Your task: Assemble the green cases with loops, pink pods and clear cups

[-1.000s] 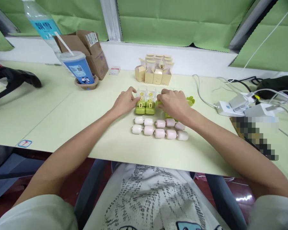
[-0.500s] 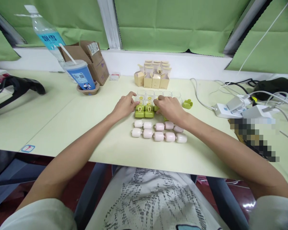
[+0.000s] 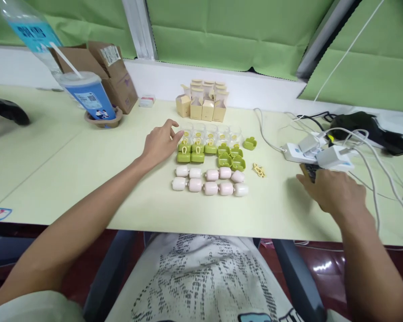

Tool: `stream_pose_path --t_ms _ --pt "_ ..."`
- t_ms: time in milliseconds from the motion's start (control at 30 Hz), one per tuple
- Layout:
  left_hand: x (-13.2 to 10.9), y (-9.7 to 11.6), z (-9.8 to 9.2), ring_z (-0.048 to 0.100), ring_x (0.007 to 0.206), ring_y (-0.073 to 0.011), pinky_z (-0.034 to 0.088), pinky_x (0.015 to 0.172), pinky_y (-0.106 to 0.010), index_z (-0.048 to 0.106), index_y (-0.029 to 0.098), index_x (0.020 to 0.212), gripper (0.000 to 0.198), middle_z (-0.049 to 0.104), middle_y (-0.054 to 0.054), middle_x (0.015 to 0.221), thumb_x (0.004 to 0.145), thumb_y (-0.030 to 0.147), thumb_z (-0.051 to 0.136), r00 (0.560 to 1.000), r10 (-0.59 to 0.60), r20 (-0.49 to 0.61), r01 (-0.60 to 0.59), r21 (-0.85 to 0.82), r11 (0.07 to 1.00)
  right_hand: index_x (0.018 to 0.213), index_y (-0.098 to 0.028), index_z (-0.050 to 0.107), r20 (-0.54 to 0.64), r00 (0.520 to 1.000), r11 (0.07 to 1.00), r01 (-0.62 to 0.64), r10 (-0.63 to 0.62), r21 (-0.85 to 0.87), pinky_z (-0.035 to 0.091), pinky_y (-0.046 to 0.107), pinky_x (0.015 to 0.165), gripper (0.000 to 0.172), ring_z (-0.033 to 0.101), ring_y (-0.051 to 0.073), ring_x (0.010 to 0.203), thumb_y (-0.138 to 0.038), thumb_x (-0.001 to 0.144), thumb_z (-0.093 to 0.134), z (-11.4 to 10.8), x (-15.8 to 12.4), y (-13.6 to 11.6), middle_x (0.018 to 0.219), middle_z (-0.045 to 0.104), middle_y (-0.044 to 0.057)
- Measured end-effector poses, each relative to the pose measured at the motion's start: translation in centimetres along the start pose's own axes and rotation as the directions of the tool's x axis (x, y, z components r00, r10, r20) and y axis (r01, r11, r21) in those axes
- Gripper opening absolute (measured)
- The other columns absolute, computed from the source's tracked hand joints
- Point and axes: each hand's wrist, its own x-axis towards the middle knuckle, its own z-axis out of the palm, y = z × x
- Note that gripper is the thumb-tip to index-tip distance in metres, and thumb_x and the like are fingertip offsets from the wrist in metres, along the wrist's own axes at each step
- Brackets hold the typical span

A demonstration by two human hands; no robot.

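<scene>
- Left hand (image 3: 159,143), open, touches the green cases (image 3: 190,156): seemingly mid-arranging on the tabletop (image 3: 87,170).
- Right hand (image 3: 334,192) covers a dark object (image 3: 309,170) beside the power strip (image 3: 293,153); I cannot tell if it grips.
- Lifting it calls for avoiding the cables (image 3: 366,143).

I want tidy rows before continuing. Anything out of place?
Yes. One green piece sits alone right of the green rows, and a small yellow loop lies loose on the table beside the pink pieces.

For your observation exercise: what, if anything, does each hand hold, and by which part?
Left hand holds nothing; it rests beside the green pieces. Right hand covers a dark object; grip unclear.
</scene>
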Motion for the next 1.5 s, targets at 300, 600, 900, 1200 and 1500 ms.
stream_pose_path --t_ms 300,600,900,1200,1500 --pt "0.0 -0.3 -0.1 0.078 0.095 -0.0247 0.051 0.085 -0.036 0.063 0.023 0.139 0.032 0.084 -0.004 0.11 0.109 0.035 0.061 0.992 0.053 -0.117 -0.062 -0.074 0.995 0.151 0.005 0.065 0.002 0.967 0.958 -0.252 0.254 0.136 0.051 0.075 0.102 0.095 0.06 0.064 0.141 -0.069 0.105 0.026 3.4 1.8 0.9 0.141 0.062 0.053" --pt "-0.3 -0.2 0.5 0.077 0.093 -0.024 0.048 0.08 -0.037 0.063 0.024 0.137 0.029 0.084 -0.003 0.112 0.108 0.029 0.06 0.984 0.094 -0.152 -0.103 -0.057 0.993 0.148 0.006 0.068 -0.002 0.972 0.965 -0.232 0.234 0.12 0.049 0.076 0.099 0.109 0.052 0.068 0.148 -0.076 0.101 0.015 3.9 2.7 1.6 0.145 0.055 0.057" --pt "-0.5 0.0 0.4 0.075 0.086 -0.0222 0.049 0.08 -0.036 0.064 0.024 0.135 0.028 0.082 -0.003 0.111 0.107 0.029 0.06 0.986 0.099 -0.133 -0.106 -0.05 0.993 0.139 -0.017 0.075 -0.158 0.987 0.999 -0.024 0.019 -0.035 0.052 0.057 0.073 0.094 0.077 0.053 0.106 -0.086 0.102 0.023 -0.5 0.5 -0.4 0.119 0.08 0.033" --pt "-0.7 0.3 0.4 0.073 0.082 -0.02 0.052 0.079 -0.034 0.067 0.023 0.127 0.029 0.081 -0.004 0.104 0.101 0.022 0.057 0.964 0.214 -0.158 -0.227 -0.074 0.971 0.125 -0.017 0.082 -0.303 0.821 0.844 0.53 -0.484 0.085 0.046 0.038 0.068 0.036 0.072 0.026 0.082 -0.032 0.103 0.058 -0.1 8.1 -10.4 0.133 0.076 0.018" --pt "-1.3 1.3 -0.1 0.074 0.087 -0.0198 0.057 0.078 -0.032 0.07 0.024 0.122 0.028 0.08 -0.005 0.102 0.103 0.031 0.052 0.943 0.308 -0.126 -0.32 -0.092 0.943 0.117 -0.019 0.077 -0.304 0.808 0.782 0.578 -0.505 0.235 0.054 0.04 0.074 0.027 0.072 0.026 0.088 -0.029 0.106 0.055 1.7 9.2 -8.6 0.138 0.067 0.019"
